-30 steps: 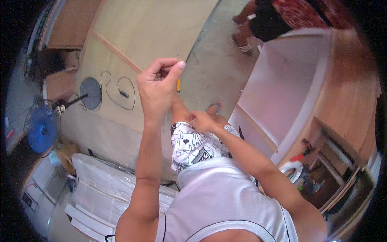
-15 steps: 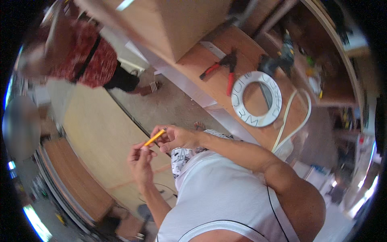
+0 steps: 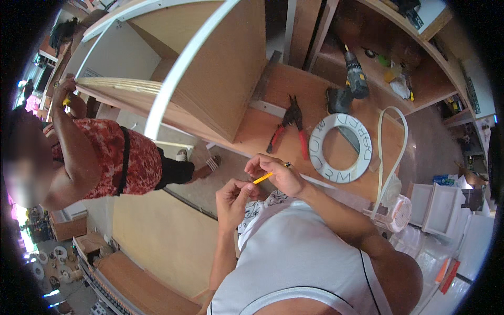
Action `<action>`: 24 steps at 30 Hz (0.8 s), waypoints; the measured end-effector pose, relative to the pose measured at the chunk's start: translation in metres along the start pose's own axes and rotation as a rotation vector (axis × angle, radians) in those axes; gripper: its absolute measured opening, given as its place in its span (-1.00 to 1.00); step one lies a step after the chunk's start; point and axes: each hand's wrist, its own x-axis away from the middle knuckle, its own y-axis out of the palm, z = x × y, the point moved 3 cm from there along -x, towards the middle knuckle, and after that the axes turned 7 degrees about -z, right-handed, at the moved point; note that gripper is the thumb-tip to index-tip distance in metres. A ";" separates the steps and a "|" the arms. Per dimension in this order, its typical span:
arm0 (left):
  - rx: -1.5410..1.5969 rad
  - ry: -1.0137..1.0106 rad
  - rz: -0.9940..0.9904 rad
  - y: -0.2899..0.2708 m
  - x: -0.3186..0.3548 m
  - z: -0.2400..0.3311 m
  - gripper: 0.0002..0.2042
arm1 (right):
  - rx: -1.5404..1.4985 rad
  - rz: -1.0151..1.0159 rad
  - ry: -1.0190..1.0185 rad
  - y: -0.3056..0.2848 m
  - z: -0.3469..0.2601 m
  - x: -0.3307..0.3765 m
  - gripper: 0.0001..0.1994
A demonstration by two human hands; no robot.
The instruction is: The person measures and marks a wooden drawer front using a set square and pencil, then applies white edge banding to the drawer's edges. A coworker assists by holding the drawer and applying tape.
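Observation:
In front of my chest, both hands meet at a slim yellow pencil (image 3: 263, 178). My left hand (image 3: 233, 202) is closed, pinching the pencil's lower left end between thumb and fingertips. My right hand (image 3: 283, 178) curls round the other end, where a dark tip pokes up by the fingers. Beyond my right hand, pliers with red handles (image 3: 287, 126) lie with their jaws pointing away on the wooden worktop (image 3: 252, 126). To their right rests a flat white ring (image 3: 317, 149) with handwriting on it.
A cordless drill (image 3: 355, 79) lies behind the ring. An open wooden cabinet (image 3: 210, 79) stands at the far left of the worktop, and another person (image 3: 131, 157) reaches to it. A white cable loop (image 3: 404, 136) and a small fan-like device (image 3: 396, 212) are at the right.
My view has swung left and up, so the cabinet and the other person show more fully. Both hands still hold the pencil and appear further right in the picture.

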 end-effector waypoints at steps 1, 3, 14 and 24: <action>-0.013 0.023 -0.017 -0.007 -0.008 0.005 -0.84 | -0.054 0.014 -0.032 -0.002 -0.003 -0.012 -0.66; 0.000 0.053 0.016 -0.025 -0.026 0.009 -0.82 | -0.163 0.039 -0.094 -0.015 -0.008 -0.035 -0.64; -0.352 -0.030 -0.322 -0.141 -0.019 -0.005 -0.63 | 1.819 0.466 0.343 -0.124 -0.039 -0.130 -0.44; -0.476 0.146 -0.405 -0.097 -0.026 0.073 -0.87 | 1.873 0.375 0.425 -0.190 0.004 -0.158 -0.52</action>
